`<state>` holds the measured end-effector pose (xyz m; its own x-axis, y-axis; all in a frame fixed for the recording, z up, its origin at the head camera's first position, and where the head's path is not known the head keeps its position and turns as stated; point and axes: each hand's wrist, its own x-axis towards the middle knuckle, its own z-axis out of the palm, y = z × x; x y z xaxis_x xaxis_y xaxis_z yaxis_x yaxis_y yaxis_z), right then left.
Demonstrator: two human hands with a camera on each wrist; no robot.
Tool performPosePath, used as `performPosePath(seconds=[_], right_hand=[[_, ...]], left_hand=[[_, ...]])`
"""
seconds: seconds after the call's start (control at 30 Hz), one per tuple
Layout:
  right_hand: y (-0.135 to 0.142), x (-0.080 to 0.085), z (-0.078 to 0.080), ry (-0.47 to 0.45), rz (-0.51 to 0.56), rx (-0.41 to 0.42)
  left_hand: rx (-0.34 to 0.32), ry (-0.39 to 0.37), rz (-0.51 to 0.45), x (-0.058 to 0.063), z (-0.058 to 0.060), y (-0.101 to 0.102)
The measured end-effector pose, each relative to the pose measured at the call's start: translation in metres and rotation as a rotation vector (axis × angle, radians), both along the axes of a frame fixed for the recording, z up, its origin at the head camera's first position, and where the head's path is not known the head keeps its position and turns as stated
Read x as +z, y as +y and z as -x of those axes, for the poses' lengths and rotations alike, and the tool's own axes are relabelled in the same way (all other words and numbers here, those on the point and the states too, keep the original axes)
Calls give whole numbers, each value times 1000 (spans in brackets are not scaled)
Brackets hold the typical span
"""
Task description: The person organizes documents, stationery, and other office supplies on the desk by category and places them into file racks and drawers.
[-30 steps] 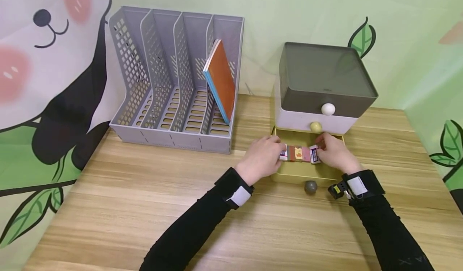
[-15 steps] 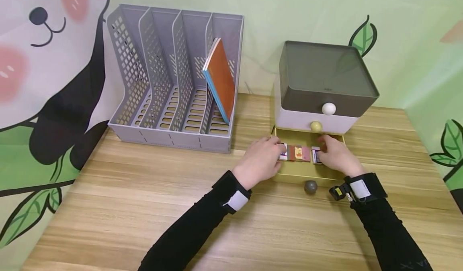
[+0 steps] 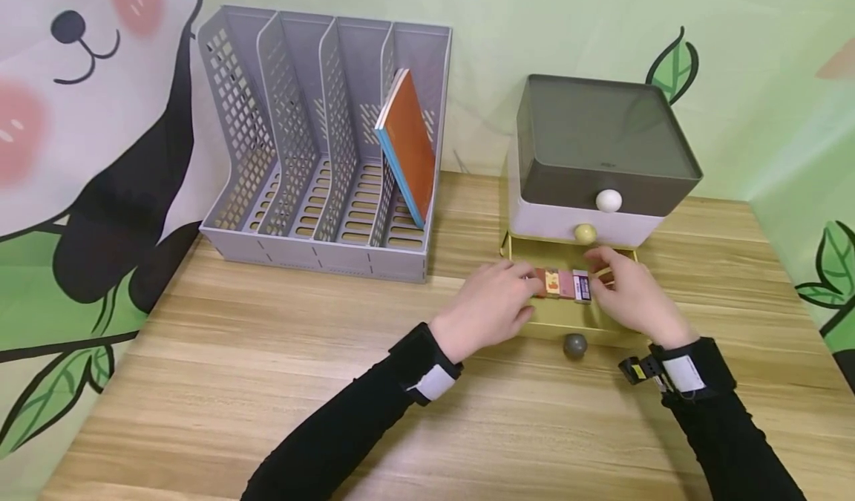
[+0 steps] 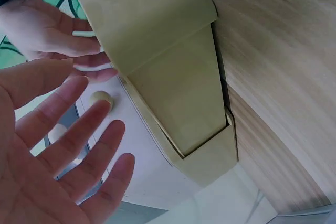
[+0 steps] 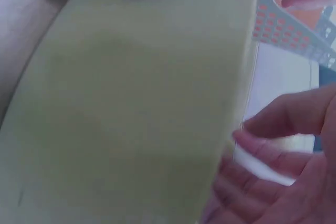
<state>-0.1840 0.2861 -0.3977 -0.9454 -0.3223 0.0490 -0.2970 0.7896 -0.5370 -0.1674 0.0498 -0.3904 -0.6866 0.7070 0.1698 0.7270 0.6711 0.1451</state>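
Note:
A row of small blocks that look like erasers lies inside the open yellow drawer [image 3: 557, 315]. At its right end is a white-and-purple eraser [image 3: 582, 287], beside a pink one [image 3: 565, 285] and a yellow-patterned one [image 3: 552, 283]. My left hand [image 3: 490, 304] is over the row's left end, its fingertips covering part of it. In the left wrist view its fingers [image 4: 86, 158] are loosely spread, holding nothing. My right hand [image 3: 631, 297] hovers just right of the white-and-purple eraser, fingers bent and nothing between them. The right wrist view shows its thumb and fingertips near the drawer's edge [image 5: 239, 103].
Above the drawer rise a white drawer unit [image 3: 544, 219] and a dark grey one [image 3: 608, 130]. A dark round knob [image 3: 575, 346] juts from the drawer front. To the left, a grey file rack [image 3: 314, 252] holds an orange-covered book [image 3: 409, 148] in its rightmost slot.
The white-and-purple eraser has shifted against the pink one, closing a small gap. My right hand has drawn back to the right, off it. My left hand has moved slightly right over the row.

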Motion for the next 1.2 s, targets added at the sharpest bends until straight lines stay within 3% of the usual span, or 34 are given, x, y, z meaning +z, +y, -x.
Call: performPosePath(seconds=[0.23,0.43,0.83,1.2], right_hand=[[-4,2,-20,96,-55,224],[-6,2,-37,75,-90,309],[-16,-11,-47,32,-243,322],[-20,-16,-48,44,-355,257]], left_hand=[[-45,37,24,-2,-4,0],[-56,14,38,-7,-5,0],[-58,8,82,-13,-7,1],[-68,-14,74,-20,-2,5]])
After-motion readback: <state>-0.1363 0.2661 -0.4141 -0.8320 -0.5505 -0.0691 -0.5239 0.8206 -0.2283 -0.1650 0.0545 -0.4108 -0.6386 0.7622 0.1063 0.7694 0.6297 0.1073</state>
